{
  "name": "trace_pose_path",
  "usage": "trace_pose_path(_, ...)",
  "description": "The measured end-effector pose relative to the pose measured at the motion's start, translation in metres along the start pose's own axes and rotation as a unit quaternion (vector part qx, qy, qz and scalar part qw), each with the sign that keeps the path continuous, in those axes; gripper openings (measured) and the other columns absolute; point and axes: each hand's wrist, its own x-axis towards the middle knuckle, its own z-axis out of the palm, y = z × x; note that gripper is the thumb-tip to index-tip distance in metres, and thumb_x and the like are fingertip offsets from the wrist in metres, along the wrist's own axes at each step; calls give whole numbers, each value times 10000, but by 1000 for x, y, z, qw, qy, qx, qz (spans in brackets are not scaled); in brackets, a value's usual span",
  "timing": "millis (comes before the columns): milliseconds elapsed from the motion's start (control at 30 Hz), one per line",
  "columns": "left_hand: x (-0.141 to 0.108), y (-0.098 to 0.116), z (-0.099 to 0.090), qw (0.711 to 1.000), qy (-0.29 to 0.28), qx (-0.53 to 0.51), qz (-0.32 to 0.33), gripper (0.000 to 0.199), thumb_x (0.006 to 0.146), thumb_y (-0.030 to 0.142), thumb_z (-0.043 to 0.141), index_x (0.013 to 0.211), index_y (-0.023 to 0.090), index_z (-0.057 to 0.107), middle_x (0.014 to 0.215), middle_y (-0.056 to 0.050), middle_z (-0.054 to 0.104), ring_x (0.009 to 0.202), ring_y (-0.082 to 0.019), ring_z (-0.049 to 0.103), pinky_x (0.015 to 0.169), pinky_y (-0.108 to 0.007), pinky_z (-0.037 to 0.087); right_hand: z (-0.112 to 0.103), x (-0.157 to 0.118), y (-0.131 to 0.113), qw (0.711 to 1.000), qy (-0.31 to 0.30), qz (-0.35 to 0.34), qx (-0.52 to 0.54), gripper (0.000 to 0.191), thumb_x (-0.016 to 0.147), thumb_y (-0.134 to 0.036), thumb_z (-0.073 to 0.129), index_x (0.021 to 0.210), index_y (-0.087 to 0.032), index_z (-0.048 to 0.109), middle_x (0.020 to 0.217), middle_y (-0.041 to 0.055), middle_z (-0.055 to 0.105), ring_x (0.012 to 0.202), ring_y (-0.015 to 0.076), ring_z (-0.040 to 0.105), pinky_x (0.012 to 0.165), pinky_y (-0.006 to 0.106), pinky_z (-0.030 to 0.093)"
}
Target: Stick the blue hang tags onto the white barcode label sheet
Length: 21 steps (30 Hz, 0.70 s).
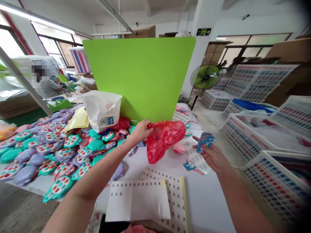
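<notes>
My left hand (143,130) pinches the edge of a crumpled red plastic bag (165,137), which hangs over the middle of the table. In my right hand (213,157) is a small fan of blue cardboard tags (205,141), gripped between thumb and fingers. Below that hand lie a sheet of labels (200,161) and one loose blue tag (189,165) with a red string. A pink toy (179,148) rests just beyond the bag. Nearer to me are white sticker sheets (138,200), overlapping one another, and a purple toy (119,171) sits behind them.
Many turquoise, purple and pink toys (70,155) are heaped on the left. A white bag (103,111) stands before an upright green board (141,74). White plastic crates (243,129) and a fan (206,77) are at right. Another person (43,84) sits far left.
</notes>
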Motion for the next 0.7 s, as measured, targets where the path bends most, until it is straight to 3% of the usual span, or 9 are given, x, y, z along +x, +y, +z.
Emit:
trace_pose_path(167, -17, 11, 17, 998, 6, -21, -66, 111, 672, 135, 508, 615, 185, 427, 527, 70, 420, 511, -91, 400, 496, -220, 256, 32, -41, 9, 997, -81, 15, 2, 343, 732, -404, 686, 1043, -281, 611, 1336, 69, 502, 806, 197, 648, 681, 362, 516)
trace_pose_path(267, -23, 17, 35, 995, 10, -75, -60, 107, 690, 111, 514, 649, 183, 446, 575, 58, 478, 556, -96, 441, 524, -213, 297, 62, -51, 22, 995, -98, 26, -10, 376, 732, -393, 695, 1072, -268, 594, 1209, 63, 595, 818, 201, 651, 761, 377, 499)
trace_pose_path(367, -24, 24, 48, 980, -13, -184, -78, 76, 717, 151, 554, 721, 174, 481, 658, 34, 546, 612, -107, 494, 557, -209, 358, 82, -42, 35, 998, -57, 16, 21, 385, 728, -382, 701, 1077, -269, 583, 1051, 31, 660, 880, 212, 640, 799, 377, 496)
trace_pose_path(467, -26, 24, 51, 937, -58, -324, -119, 177, 752, 305, 602, 809, 154, 529, 722, 4, 601, 634, -122, 542, 581, -224, 418, 85, -28, 43, 998, 3, -4, 69, 404, 675, -370, 744, 1036, -257, 599, 980, 14, 676, 893, 213, 635, 803, 365, 506)
trace_pose_path(600, -31, 13, 49, 876, -100, -445, -157, 395, 729, 530, 619, 747, 138, 573, 643, -3, 611, 565, -115, 547, 562, -228, 437, 69, -19, 44, 992, 62, -7, 106, 456, 634, -340, 774, 1047, -266, 595, 945, 2, 683, 839, 207, 644, 767, 360, 523)
trace_pose_path(700, -37, 6, 49, 825, -115, -516, -198, 444, 668, 540, 689, 829, 135, 608, 665, -16, 643, 571, -122, 578, 595, -241, 469, 57, -19, 41, 991, 73, -2, 113, 487, 624, -330, 780, 1066, -269, 584, 958, 8, 688, 847, 220, 648, 758, 371, 526)
